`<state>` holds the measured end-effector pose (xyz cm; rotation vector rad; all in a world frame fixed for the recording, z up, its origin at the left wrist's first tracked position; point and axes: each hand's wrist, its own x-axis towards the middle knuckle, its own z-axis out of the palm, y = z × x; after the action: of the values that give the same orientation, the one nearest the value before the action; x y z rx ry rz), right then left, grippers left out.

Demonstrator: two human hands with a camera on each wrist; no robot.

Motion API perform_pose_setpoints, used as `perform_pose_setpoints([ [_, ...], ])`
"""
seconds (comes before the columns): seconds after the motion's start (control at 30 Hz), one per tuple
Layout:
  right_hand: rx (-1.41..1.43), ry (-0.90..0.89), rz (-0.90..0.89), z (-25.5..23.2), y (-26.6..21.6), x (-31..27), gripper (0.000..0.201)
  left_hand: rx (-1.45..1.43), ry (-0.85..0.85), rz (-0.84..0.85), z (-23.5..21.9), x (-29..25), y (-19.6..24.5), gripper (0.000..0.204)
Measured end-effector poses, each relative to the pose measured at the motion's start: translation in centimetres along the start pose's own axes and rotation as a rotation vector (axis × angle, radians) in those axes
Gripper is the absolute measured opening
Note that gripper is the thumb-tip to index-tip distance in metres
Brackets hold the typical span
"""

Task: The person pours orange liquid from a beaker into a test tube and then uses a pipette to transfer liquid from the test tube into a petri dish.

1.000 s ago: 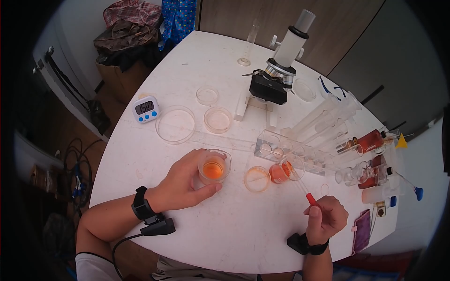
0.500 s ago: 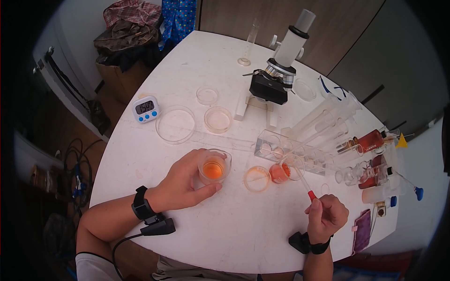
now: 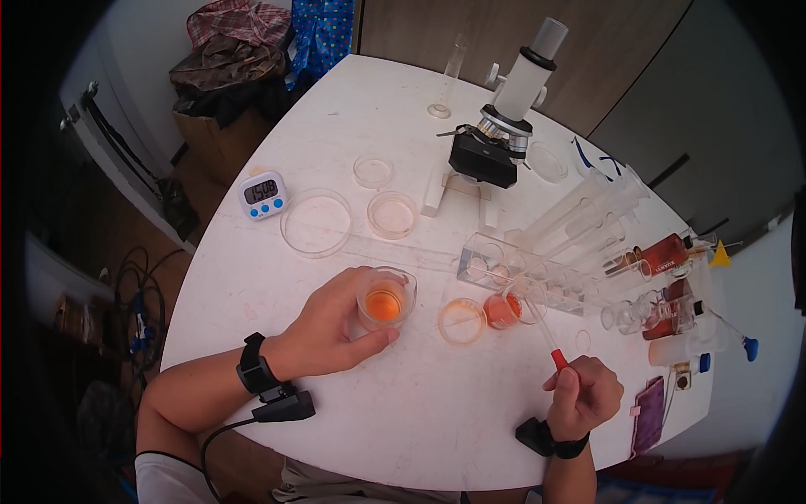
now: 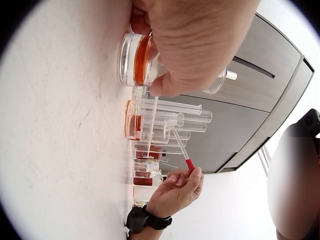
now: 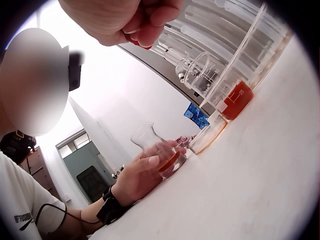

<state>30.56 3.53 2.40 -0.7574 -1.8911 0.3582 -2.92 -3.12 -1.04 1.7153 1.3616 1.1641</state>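
Note:
My left hand point(image 3: 319, 332) curls round a small glass flask point(image 3: 384, 304) with orange liquid in its bottom, standing on the white table. From the right wrist view, this flask point(image 5: 172, 165) has a flared rim. Between thumb and fingers, my right hand point(image 3: 588, 393) pinches a dropper by its red rubber bulb point(image 3: 560, 361). The dropper's clear tube slants down to the mouth of a small beaker point(image 5: 239, 100) holding red liquid. Left of the beaker lies a shallow petri dish point(image 3: 462, 322) with an orange tint, close against it.
Behind the beaker stands a clear rack point(image 3: 520, 273) with slanting test tubes. A microscope point(image 3: 495, 126) and measuring cylinder point(image 3: 445, 80) are at the back. Several petri dishes and a timer point(image 3: 263, 196) sit left; red-liquid bottles point(image 3: 663, 254) and a purple case point(image 3: 648, 416) are right.
My right hand shifts slightly with the dropper, and its red bulb shows a little differently between the fingers. The left hand and flask stay put. The timer's last digit changes.

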Motion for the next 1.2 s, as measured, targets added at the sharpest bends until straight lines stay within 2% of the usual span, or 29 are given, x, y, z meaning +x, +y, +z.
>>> perform_pose_setpoints([
  [0.2, 0.060, -0.038, -0.018, 0.3, -0.1, -0.1, 0.014, -0.004, 0.003, 0.000, 0.0, 0.0, 0.1, 0.051],
  [0.27, 0.048, -0.165, -0.024, 0.4, -0.3, 0.2, 0.015, -0.001, 0.006, 0.001, 0.0, 0.0, 0.1, 0.051],
  [0.3, 0.048, -0.165, -0.024, 0.5, -0.3, 0.4, 0.015, 0.001, 0.004, 0.000, 0.0, 0.0, 0.1, 0.051],
  [0.37, -0.016, -0.316, -0.060, 0.8, -0.4, 0.9, 0.015, 0.003, 0.002, -0.001, 0.0, 0.0, 0.1, 0.051],
  [0.6, -0.057, -0.379, 0.011, 1.5, -0.5, 1.7, 0.014, 0.009, 0.004, 0.012, 0.0, 0.0, -0.1, 0.052],
  [1.2, -0.095, -0.426, -0.002, 1.9, -0.4, 1.8, 0.014, 0.027, 0.009, 0.008, 0.1, 0.0, 0.0, 0.051],
])
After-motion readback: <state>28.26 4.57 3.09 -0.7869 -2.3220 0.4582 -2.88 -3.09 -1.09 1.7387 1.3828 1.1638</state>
